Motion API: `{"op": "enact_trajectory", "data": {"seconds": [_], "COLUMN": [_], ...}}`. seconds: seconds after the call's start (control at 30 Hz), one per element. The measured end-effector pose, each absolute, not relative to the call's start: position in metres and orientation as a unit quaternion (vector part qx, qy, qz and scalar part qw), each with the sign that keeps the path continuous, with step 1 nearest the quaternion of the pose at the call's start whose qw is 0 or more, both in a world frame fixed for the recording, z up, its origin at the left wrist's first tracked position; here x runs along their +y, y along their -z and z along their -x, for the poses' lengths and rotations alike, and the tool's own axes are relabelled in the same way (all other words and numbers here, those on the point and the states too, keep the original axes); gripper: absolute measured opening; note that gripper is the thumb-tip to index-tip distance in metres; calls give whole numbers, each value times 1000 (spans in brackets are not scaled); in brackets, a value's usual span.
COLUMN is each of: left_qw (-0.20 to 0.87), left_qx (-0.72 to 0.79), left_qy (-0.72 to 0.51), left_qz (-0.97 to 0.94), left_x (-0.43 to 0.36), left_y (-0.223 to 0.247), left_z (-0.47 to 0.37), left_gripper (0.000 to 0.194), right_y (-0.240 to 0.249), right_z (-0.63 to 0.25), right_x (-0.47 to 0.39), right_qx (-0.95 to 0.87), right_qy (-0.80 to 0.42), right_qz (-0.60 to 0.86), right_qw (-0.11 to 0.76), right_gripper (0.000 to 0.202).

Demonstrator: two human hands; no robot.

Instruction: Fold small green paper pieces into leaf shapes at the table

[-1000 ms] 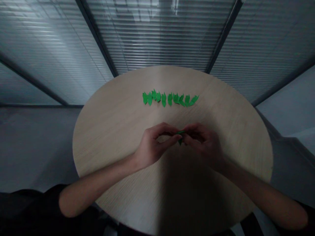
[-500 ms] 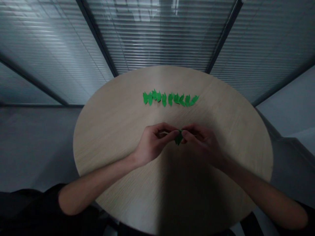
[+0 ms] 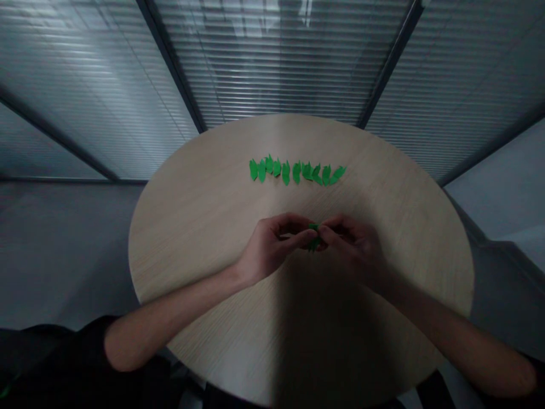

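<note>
Between my two hands is a small piece of folded green paper (image 3: 314,226), mostly covered by the fingers. My left hand (image 3: 276,244) pinches it from the left, thumb and forefinger pressed together. From the other side my right hand (image 3: 351,244) grips it, its thumb close to the left thumb. Both hands are held over the middle of the round table (image 3: 191,221). Beyond them lies a row of several small green folded-paper pieces (image 3: 285,172), leaf-like with pointed tips, some touching or overlapping.
Glass partitions with horizontal blinds (image 3: 281,68) stand behind the table's far edge, divided by dark frame posts (image 3: 170,62). Grey floor (image 3: 72,238) shows to the left. My arms cast a dark shadow across the near part of the tabletop.
The green paper has turned in my fingers: a bright green strip now shows above the thumbs, and less hangs below. Both hands stay in nearly the same place.
</note>
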State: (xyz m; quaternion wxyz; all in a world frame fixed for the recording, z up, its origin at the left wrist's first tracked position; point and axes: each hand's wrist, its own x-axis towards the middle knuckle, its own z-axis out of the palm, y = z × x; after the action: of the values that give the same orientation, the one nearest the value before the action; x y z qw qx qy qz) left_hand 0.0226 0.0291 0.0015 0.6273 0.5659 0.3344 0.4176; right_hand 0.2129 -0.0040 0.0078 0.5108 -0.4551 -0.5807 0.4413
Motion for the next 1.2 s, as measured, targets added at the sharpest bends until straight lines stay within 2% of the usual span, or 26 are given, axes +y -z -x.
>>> {"op": "enact_trajectory", "data": {"seconds": [0.17,0.5,0.7,0.9,1.03,1.2], "left_qw": [623,619,616,633,598,604], "left_qx": [356,332,330,341,372,352], "left_qy": [-407,-350,-341,-350,-373,-376], "left_qz": [-565,-620,-629,-601,-604,-608], "left_x": [29,31,29,31,34,36], "left_y": [-4,-5,-2,-5,-8,-9], "left_z": [-22,-16,-19,-20,-19,-18], "left_gripper": [19,18,24,22,22,21], "right_y": [-8,1,-4,-4,2,3], "right_z": [-211,-217,-212,-211,-214,-215], "right_x": [-3,0,-2,-1,0,-1], "right_qx": [-574,-625,-605,-595,-612,-648], "right_qy": [-443,-448,-420,-416,-425,-461], "right_qz": [468,466,471,468,472,454], "right_qw": [505,439,486,504,471,403], "right_gripper": [20,25,26,24,24,19]}}
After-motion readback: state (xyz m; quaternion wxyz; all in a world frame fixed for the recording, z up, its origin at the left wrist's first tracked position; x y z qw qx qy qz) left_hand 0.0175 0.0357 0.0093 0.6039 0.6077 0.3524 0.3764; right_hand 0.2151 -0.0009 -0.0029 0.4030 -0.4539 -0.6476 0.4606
